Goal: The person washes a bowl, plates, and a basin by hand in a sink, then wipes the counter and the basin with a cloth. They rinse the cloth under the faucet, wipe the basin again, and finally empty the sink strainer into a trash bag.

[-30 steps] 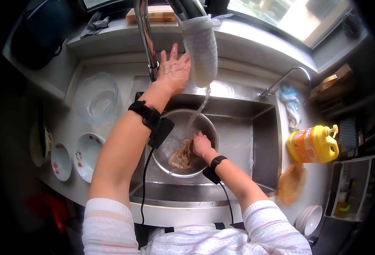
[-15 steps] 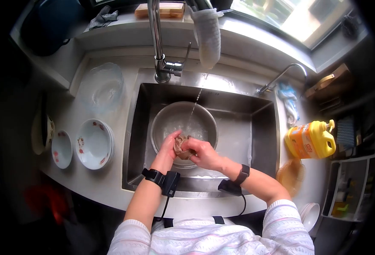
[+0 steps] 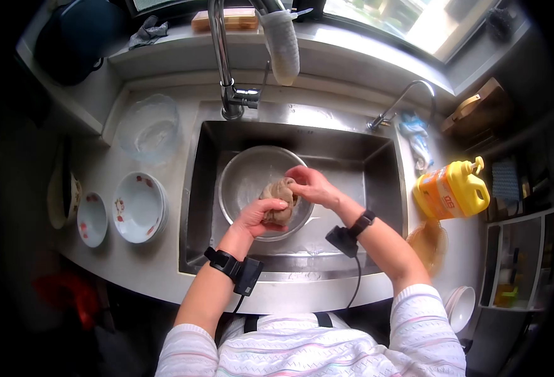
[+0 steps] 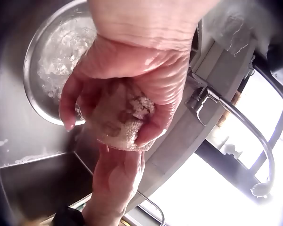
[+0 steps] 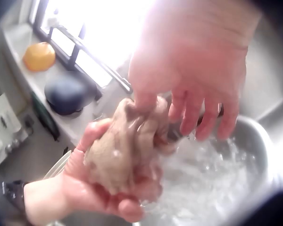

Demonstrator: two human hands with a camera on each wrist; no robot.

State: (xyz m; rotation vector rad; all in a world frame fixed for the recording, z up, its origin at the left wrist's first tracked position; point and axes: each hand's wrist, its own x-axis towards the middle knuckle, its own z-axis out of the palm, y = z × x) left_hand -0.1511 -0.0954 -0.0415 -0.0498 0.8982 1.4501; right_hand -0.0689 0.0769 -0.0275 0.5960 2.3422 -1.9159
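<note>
A wet, beige, folded piece of tripe (image 3: 277,190), smooth on one face and bumpy on the other, is held above a round metal basin (image 3: 239,173). My left hand (image 3: 255,215) cups it from below, fingers and thumb curled round its sides. My right hand (image 3: 316,186) is at its upper edge; in the right wrist view the thumb presses on a fold of the tripe (image 5: 118,157) while the other fingers bend down beside it. Rippling water fills part of the basin, which stands in the steel sink (image 3: 352,207).
A tall faucet (image 3: 219,56) with a white mesh-wrapped spout (image 3: 282,53) rises behind the sink. Patterned bowls (image 3: 139,210) and a clear glass bowl (image 3: 148,129) stand on the left counter. On the right are a yellow pump jug (image 3: 451,188), a cloth (image 3: 417,141) and a smaller tap (image 3: 409,103).
My left hand has come down from the faucet to the basin and now holds the tripe. The water stream has stopped. Both hands have lifted and turned the tripe.
</note>
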